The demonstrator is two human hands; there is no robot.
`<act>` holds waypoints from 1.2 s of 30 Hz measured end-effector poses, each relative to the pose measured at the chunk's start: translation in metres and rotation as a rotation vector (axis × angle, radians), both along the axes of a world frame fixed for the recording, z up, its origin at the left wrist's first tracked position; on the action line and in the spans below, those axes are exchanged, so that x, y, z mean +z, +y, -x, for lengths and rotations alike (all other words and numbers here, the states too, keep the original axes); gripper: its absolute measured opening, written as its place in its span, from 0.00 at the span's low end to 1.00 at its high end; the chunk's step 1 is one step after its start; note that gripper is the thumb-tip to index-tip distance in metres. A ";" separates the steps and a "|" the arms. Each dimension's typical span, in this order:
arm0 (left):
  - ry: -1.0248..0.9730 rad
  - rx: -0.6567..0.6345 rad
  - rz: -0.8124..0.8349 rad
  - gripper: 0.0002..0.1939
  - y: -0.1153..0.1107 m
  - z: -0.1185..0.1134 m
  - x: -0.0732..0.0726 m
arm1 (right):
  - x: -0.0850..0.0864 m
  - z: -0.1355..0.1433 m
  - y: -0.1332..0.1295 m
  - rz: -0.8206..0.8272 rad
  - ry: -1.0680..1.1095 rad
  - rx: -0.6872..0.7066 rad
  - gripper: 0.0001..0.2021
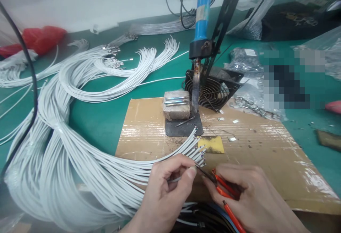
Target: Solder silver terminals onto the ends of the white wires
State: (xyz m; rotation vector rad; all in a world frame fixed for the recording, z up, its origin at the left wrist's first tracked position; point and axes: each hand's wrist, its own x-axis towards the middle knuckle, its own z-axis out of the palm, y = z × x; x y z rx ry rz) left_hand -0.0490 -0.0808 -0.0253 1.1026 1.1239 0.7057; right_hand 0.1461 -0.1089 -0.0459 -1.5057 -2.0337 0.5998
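Observation:
My left hand is closed, thumb and forefinger pinched together at the end of a white cable, whose tip is mostly hidden by the fingers. In my right hand are red-handled pliers, with slim dark jaws reaching to my left fingertips. Whether the jaws grip the cable tip cannot be made out. A thick bundle of white cables sweeps in from the left, its cut ends fanned out just beyond my left hand. More loose cable ends lie below, between my wrists.
Ahead, a blue-handled soldering iron stands upright in a holder beside a pale block. Behind it sits a black fan. A yellow sponge and small metal pieces lie on cardboard. Further cable coils cover the green table's left.

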 end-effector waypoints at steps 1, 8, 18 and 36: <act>0.004 -0.006 0.000 0.11 0.000 0.000 0.000 | -0.001 0.000 0.000 -0.002 0.002 0.003 0.21; 0.037 -0.010 -0.036 0.12 -0.002 0.003 0.000 | -0.009 0.002 -0.002 -0.033 0.008 -0.021 0.22; 0.092 0.047 -0.232 0.13 -0.001 0.001 -0.009 | -0.017 -0.025 -0.007 0.065 -0.087 -0.410 0.26; 0.646 0.024 -1.013 0.10 0.002 0.010 -0.046 | 0.028 -0.187 0.025 0.436 -0.648 -1.125 0.19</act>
